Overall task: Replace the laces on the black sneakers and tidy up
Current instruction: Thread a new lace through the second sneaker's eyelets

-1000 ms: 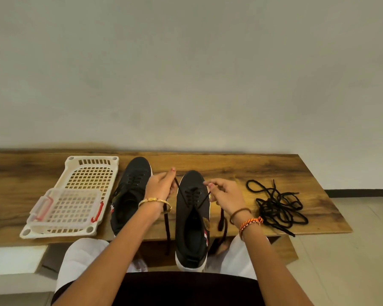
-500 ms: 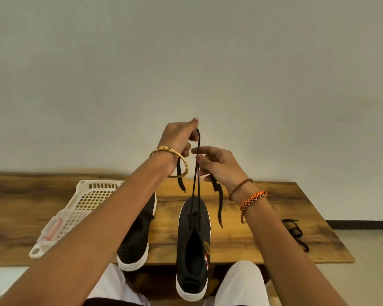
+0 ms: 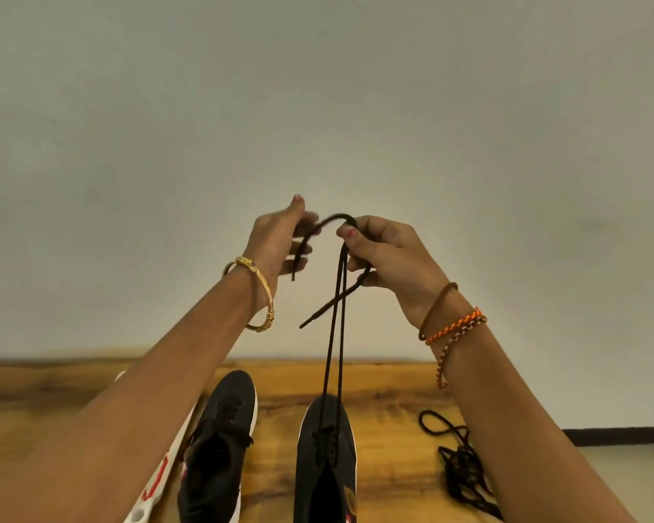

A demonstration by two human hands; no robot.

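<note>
Two black sneakers stand side by side on the wooden bench (image 3: pixel 386 394). The left sneaker (image 3: pixel 219 443) is laced. From the right sneaker (image 3: pixel 325 458) two strands of a black lace (image 3: pixel 335 334) run straight up to my raised hands. My right hand (image 3: pixel 389 258) grips both strands near their top, and one free end hangs down to the left. My left hand (image 3: pixel 276 243) pinches the other end, which arcs over from my right hand.
A pile of loose black laces (image 3: pixel 461 466) lies on the bench to the right, partly behind my right forearm. A white plastic basket (image 3: pixel 155 481) with red clips sits at the left, mostly hidden by my left arm. A plain wall stands behind.
Both hands have risen from the shoe's eyelets to well above the bench, pulling the lace taut. The view has tilted upward.
</note>
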